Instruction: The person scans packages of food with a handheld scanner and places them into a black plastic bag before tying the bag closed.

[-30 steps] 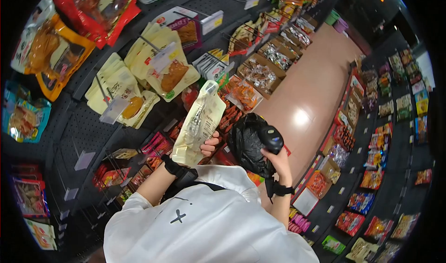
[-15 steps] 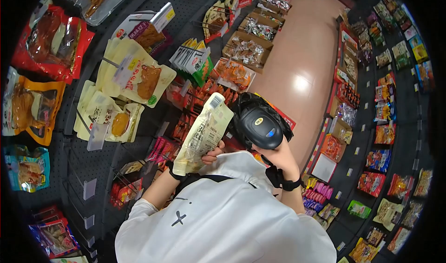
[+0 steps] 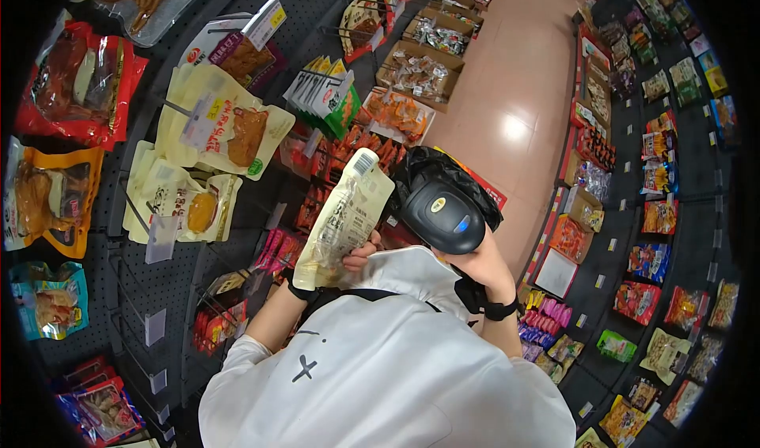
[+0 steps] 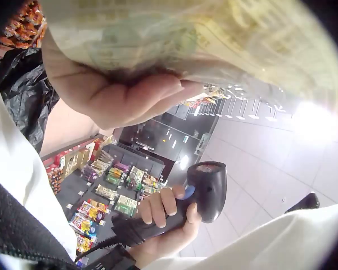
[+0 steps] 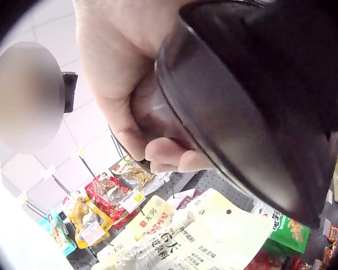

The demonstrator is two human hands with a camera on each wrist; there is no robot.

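Observation:
A pale yellow food packet [image 3: 344, 218] is gripped at its lower right side by my left hand [image 3: 362, 256], its printed, barcoded face up in the head view. My right hand [image 3: 484, 267] holds a black handheld scanner [image 3: 443, 217]; in the left wrist view the fingers [image 4: 160, 205] wrap its handle. The scanner head is right of the packet, not touching it. Behind the scanner a black plastic bag [image 3: 467, 180] shows, also at the left of the left wrist view; what it hangs from is hidden.
To the left, a pegboard rack holds pale packets [image 3: 226, 123], a red packet [image 3: 79, 84] and projecting hooks with price tags. Open boxes [image 3: 418, 72] of snacks line the rack's base. A tiled aisle floor [image 3: 507, 92] separates it from dark shelves [image 3: 617, 250] on the right.
Over the last second the scanner has come up in front of the black bag, its head now toward the packet. The packet stays in the left hand. The view has shifted, moving the rack lower left.

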